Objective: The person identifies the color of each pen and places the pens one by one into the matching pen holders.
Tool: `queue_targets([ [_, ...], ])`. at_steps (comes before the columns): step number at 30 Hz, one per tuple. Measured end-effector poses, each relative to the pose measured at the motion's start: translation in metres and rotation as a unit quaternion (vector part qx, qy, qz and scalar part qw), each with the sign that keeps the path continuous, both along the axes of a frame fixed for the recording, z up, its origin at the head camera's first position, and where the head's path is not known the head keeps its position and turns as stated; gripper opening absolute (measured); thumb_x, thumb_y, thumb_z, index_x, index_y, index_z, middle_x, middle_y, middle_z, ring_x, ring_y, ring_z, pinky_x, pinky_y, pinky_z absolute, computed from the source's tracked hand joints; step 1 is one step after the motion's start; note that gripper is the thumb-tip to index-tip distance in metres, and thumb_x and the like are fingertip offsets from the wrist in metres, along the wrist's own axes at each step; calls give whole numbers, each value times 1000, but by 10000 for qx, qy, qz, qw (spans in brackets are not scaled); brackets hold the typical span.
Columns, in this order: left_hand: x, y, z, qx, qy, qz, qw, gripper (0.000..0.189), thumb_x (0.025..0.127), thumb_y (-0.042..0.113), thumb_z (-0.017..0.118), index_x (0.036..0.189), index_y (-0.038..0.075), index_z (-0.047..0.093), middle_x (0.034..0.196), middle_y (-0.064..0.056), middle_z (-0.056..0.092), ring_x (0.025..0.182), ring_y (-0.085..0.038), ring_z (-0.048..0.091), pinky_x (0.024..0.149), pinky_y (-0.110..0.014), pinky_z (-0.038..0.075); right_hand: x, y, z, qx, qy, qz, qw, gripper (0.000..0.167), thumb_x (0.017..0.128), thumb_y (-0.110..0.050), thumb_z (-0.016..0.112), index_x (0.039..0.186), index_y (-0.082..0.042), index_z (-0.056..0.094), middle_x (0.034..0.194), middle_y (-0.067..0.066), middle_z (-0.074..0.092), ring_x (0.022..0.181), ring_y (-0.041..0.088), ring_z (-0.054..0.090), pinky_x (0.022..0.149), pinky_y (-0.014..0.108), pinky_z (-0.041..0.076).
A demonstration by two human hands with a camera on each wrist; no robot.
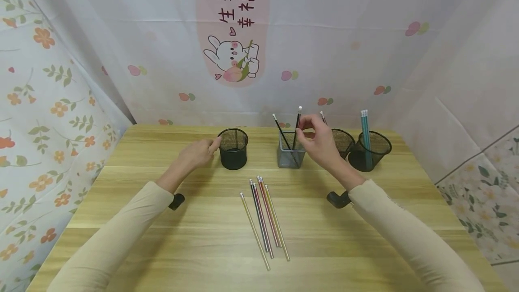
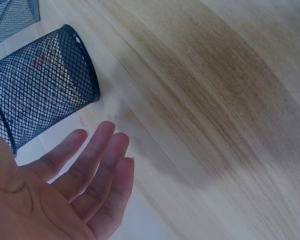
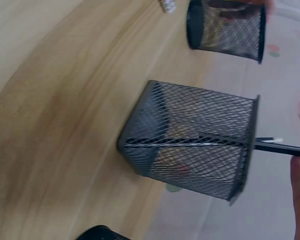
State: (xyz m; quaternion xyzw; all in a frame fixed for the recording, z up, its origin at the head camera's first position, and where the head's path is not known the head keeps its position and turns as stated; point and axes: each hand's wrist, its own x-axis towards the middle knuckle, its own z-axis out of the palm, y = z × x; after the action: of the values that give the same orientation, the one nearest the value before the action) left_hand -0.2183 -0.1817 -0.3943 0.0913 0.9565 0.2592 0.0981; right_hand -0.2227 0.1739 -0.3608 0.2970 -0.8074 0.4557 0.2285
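My right hand point(image 1: 320, 141) pinches a black pencil point(image 1: 298, 118) with a white eraser end; its lower part stands inside a grey square mesh pencil holder point(image 1: 289, 161). Another black pencil point(image 1: 279, 125) leans in the same holder. In the right wrist view, fingertips point(image 3: 299, 172) show at the right edge, against the pencil point(image 3: 280, 148) above the holder's rim. My left hand point(image 1: 198, 153) is beside a black round mesh pencil cup point(image 1: 234, 160), thumb side at its rim. The left wrist view shows its fingers point(image 2: 97, 170) loosely extended below the cup point(image 2: 45, 85).
Several striped and gold pencils point(image 1: 261, 215) lie in the middle of the wooden table point(image 1: 194, 247). At the right, teal pencils point(image 1: 366, 132) stand in a tilted-looking round mesh cup point(image 1: 379, 145). Another round mesh cup point(image 1: 343, 141) is partly behind my right hand. A printed curtain point(image 1: 162, 57) hangs behind.
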Motion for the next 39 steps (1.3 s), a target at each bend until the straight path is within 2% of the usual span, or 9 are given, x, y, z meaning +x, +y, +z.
queue_targets([
  [7,0,-2,0,-73,-22,-30,10000,76,110,55,17,143,-2,53,105,-13,72,117,-40,61,97,-60,45,-6,3,-9,160,-740,-138,9970,16,94,6,66,108,4,60,102,14,62,91,23,63,72,18,51],
  [11,0,-1,1,-24,-15,-4,10000,74,110,53,18,146,-2,51,111,-15,71,117,-40,61,97,-60,45,-3,7,-8,340,-819,-241,9958,18,93,3,70,108,2,61,98,11,63,89,21,64,72,21,54],
  [16,2,1,3,-18,30,29,10000,71,111,51,19,151,-2,46,125,-19,67,123,-42,57,100,-60,42,7,14,-5,548,-769,-254,9952,18,93,0,72,108,2,62,96,8,64,87,19,65,72,26,57],
  [22,2,0,2,-73,-22,22,10000,76,110,55,15,151,-2,46,126,-19,66,125,-42,55,101,-61,41,25,17,-6,738,-1042,-237,9915,13,94,-1,71,104,0,62,95,7,65,85,19,66,70,25,56],
  [28,1,0,1,-46,12,15,10000,73,111,52,17,149,-2,48,128,-20,65,125,-42,55,100,-61,42,40,16,-10,940,-1339,-139,9864,11,95,-4,71,102,-4,63,93,4,65,85,16,65,69,29,57],
  [39,3,0,1,-12,7,38,10000,72,111,52,17,150,-1,47,126,-19,66,123,-42,57,98,-60,43,53,15,-21,1278,-1767,-54,9759,11,93,-4,74,97,-7,63,88,0,66,80,16,66,69,31,55],
])
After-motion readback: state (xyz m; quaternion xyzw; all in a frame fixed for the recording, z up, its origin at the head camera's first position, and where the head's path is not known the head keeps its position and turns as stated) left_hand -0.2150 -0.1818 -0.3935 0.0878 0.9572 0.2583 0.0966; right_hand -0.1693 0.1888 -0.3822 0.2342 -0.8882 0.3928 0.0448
